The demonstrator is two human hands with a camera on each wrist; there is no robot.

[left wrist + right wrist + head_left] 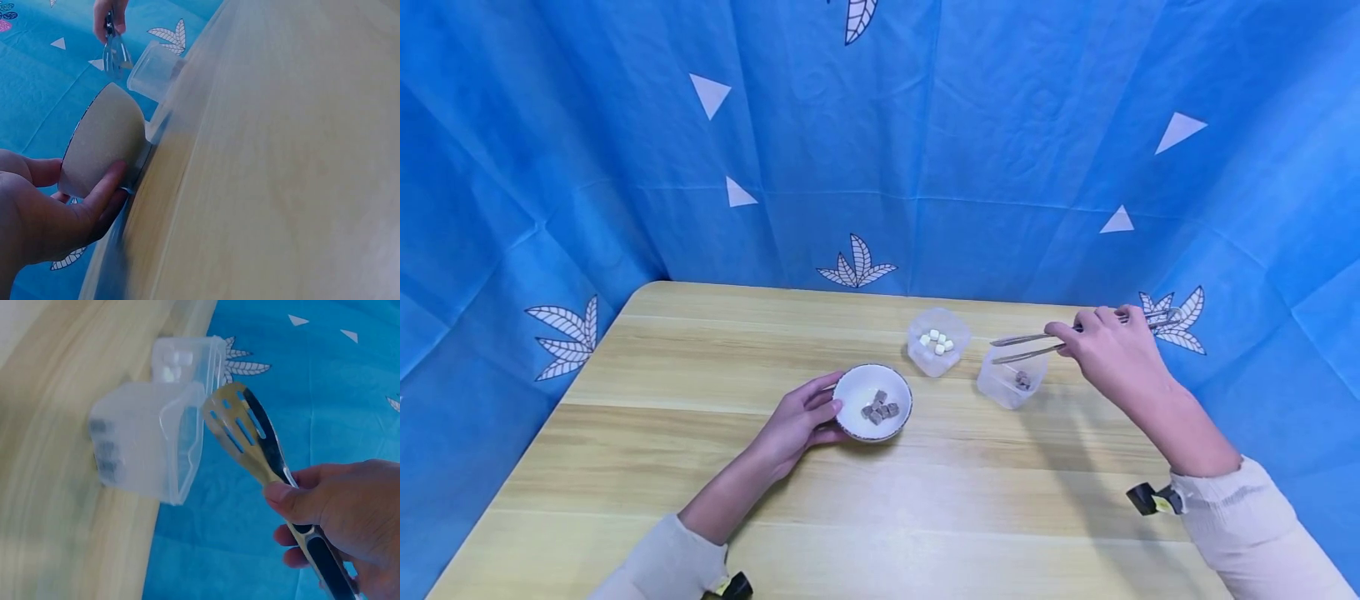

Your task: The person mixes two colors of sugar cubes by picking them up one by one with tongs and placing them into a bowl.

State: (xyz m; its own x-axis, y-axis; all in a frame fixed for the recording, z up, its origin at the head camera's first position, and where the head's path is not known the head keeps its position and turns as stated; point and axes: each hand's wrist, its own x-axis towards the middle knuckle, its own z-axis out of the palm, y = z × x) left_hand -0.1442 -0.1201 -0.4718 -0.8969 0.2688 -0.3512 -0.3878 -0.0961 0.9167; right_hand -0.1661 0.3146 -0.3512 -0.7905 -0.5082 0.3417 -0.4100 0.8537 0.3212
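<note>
My left hand (795,423) grips the side of a white bowl (857,385), thumb at the rim and fingers under its outer wall. Several brownish-grey cubes (877,415) lie in the bowl. With my right hand (1112,350) I hold metal tongs (250,440) that have slotted ends and dark handle insets. The tongs' tips are spread, with nothing between them, over the mouth of a clear plastic container (997,390). A few brownish cubes (1022,380) sit at the bottom of that container.
Behind and left of that container stands a second clear plastic container (956,327) with several small white cubes (939,341) in it. Everything stands on a light wooden table (700,367). A blue patterned curtain (1015,150) hangs along the table's far edge and sides.
</note>
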